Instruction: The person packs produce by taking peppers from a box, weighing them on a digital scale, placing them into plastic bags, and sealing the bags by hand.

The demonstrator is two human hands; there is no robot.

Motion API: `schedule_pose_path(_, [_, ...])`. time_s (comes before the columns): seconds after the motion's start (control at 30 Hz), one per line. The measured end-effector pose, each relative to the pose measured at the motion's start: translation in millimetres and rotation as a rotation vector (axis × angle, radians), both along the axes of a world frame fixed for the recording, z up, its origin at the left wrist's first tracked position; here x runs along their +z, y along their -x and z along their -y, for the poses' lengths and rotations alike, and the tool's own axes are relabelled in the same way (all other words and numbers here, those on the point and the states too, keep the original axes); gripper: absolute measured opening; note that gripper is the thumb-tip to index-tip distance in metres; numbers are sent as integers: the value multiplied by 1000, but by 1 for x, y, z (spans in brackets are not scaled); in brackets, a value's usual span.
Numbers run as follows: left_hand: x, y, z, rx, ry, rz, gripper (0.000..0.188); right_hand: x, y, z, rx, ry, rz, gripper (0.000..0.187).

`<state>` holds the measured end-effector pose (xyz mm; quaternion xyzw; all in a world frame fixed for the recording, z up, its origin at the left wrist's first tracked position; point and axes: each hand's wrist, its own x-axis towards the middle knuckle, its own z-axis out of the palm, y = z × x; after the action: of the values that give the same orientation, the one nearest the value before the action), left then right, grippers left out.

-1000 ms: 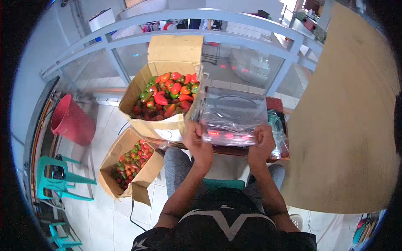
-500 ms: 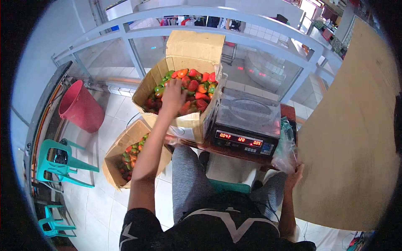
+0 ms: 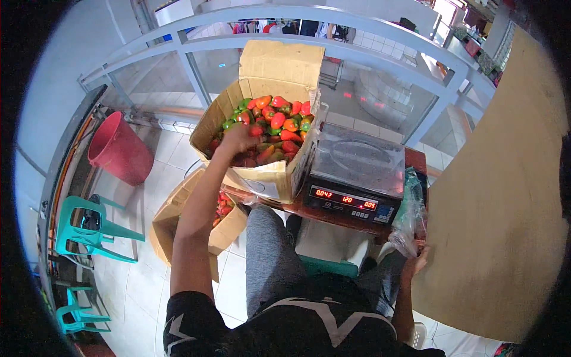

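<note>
My left hand reaches into a cardboard box filled with bell peppers, mostly red with some orange and green. Its fingertips are down among the peppers, so whether they grip one is unclear. At the table's right end, my right hand is closed on the lower end of a clear plastic bag. Between the box and the bag stands a black digital weighing scale with a lit red display. Nothing lies on its clear-covered pan.
On the floor at left, a second open box holds more peppers, partly behind my left arm. A red bin and teal plastic stools are farther left. A brown board stands at right, and a grey railing runs behind.
My left hand has drawn slightly back and left among the peppers. The bag stays in my right hand. The whole view has shifted a little.
</note>
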<state>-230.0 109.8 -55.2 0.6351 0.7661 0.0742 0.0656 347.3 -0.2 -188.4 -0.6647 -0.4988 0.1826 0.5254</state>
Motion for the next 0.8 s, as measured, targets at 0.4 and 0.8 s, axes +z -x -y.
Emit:
schedule_pose_path(0.4, [-34, 79, -36, 245, 144, -84, 54, -21, -8, 10, -168, 167, 112, 24])
schedule_pose_path(0.8, [-13, 91, -21, 318, -66, 639, 50, -41, -11, 1, -122, 145, -620, 23])
